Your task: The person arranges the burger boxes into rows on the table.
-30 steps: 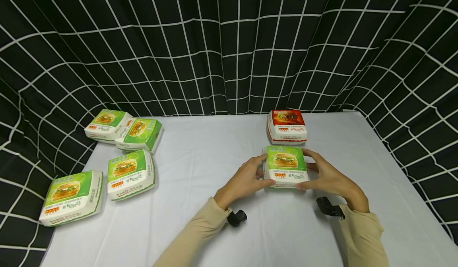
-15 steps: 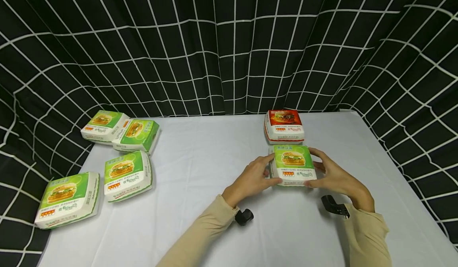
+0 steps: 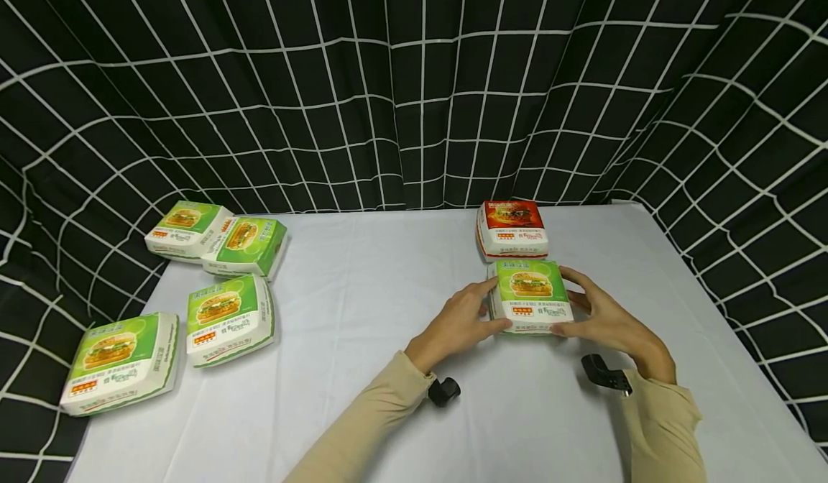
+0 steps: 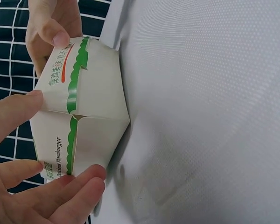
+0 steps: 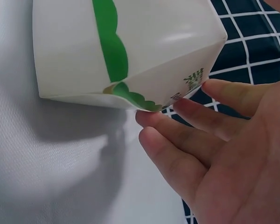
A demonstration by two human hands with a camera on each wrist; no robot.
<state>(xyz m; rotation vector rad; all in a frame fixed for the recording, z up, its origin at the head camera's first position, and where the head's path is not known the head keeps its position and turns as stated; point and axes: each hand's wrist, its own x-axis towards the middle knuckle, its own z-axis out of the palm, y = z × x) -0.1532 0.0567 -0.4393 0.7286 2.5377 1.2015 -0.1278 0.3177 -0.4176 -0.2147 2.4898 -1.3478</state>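
A white and green burger box [image 3: 530, 297] with a hamburger picture on its lid sits between my two hands on the right part of the table. My left hand [image 3: 453, 327] grips its left side, thumb at the front corner. On the opposite side my right hand [image 3: 608, 318] holds it, thumb likewise at the front. The left wrist view shows the carton's folded side [image 4: 100, 84] and my left fingers [image 4: 79, 196] along its lower edge. In the right wrist view, right fingertips [image 5: 179, 106] touch the box's far corner. Directly behind stands a red and white burger box [image 3: 514, 228].
Several more green and white burger boxes lie at the left: one [image 3: 119, 363] by the left edge, one [image 3: 231, 319] beside it, and two touching boxes [image 3: 189, 230] farther back. Black cloth with a white grid [image 3: 336, 95] surrounds the white-covered table [image 3: 369, 274].
Both hands have shifted the green box a little to the right and slightly back, so it stands closer to the red box. The grip looks the same; the head view has turned slightly.
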